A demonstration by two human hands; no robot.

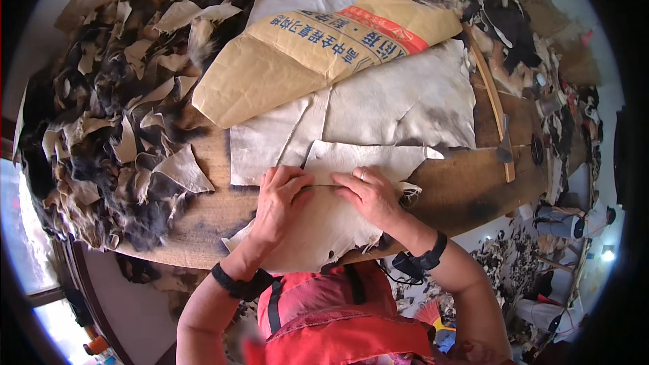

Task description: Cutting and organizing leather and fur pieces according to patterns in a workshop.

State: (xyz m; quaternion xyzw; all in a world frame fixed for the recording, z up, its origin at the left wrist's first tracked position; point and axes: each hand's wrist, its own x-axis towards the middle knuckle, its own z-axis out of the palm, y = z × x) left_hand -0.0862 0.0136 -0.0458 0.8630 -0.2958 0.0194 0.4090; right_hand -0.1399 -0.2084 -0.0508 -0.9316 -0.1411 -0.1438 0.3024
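Note:
A pale piece of hide with ragged edges lies across the front edge of the wooden board, its skin side up. My left hand is curled at a crease or seam in it, fingers bent and pressed together. From the other side my right hand, with a ring on one finger, pinches the same line. A strip of hide shows just beyond my fingers. Under and behind it lies a larger pale hide panel with seams. Whether a needle or other small thing is between my fingertips is hidden.
A brown printed paper sheet covers part of the panel. Dark fur scraps heap up at left, and more scraps at far right. A wooden stick and a dark-handled tool lie on the board at right.

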